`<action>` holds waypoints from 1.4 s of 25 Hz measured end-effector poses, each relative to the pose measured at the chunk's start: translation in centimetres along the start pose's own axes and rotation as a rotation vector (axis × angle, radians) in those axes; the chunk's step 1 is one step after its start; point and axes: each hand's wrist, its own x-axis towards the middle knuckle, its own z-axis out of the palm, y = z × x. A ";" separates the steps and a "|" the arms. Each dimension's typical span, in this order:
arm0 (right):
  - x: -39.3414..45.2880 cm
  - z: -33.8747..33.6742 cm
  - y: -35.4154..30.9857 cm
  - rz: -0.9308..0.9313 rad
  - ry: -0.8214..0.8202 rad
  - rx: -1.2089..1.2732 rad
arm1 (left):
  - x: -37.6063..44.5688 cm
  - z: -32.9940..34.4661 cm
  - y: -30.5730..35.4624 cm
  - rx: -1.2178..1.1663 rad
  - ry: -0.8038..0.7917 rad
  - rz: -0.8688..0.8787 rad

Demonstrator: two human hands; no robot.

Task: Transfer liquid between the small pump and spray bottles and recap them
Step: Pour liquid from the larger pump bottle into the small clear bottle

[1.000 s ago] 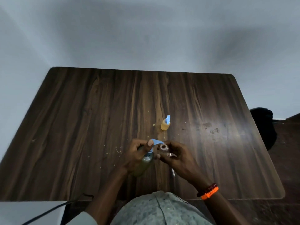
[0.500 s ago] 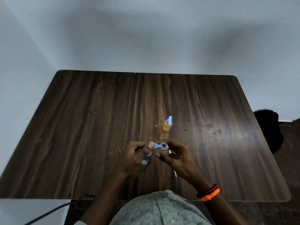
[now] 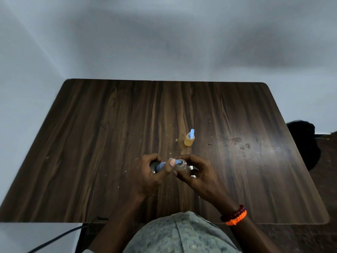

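My left hand (image 3: pixel 149 174) grips a pump bottle (image 3: pixel 160 166) with a blue head, tipped sideways, its blue nozzle at the mouth of a small clear bottle (image 3: pixel 181 166). My right hand (image 3: pixel 197 174) holds that open clear bottle and a white cap piece (image 3: pixel 191 168) behind it. The thumb of my left hand lies on the blue pump head. A small bottle of yellow liquid (image 3: pixel 189 139) with a blue spray top stands upright on the dark wooden table (image 3: pixel 109 143), a little beyond my hands.
Crumbs and dried stains (image 3: pixel 240 143) mark the table to the right of the yellow bottle. A dark bag (image 3: pixel 306 143) sits on the floor past the right edge. A black cable (image 3: pixel 60 236) hangs below the front left corner. Grey walls close the far and left sides.
The pump bottle has tipped flatter, and its blue nozzle has moved right onto the mouth of the clear bottle. Both hands stay together in front of the yellow bottle.
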 end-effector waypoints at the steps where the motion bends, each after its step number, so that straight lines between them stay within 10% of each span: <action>1: 0.0 0.1 0.0 -0.009 -0.002 -0.007 | 0.0 -0.2 0.2 0.027 0.011 0.012; 35: -0.3 1.3 3.0 -0.002 -0.039 0.113 | -0.4 -0.8 2.7 0.323 -0.033 -0.067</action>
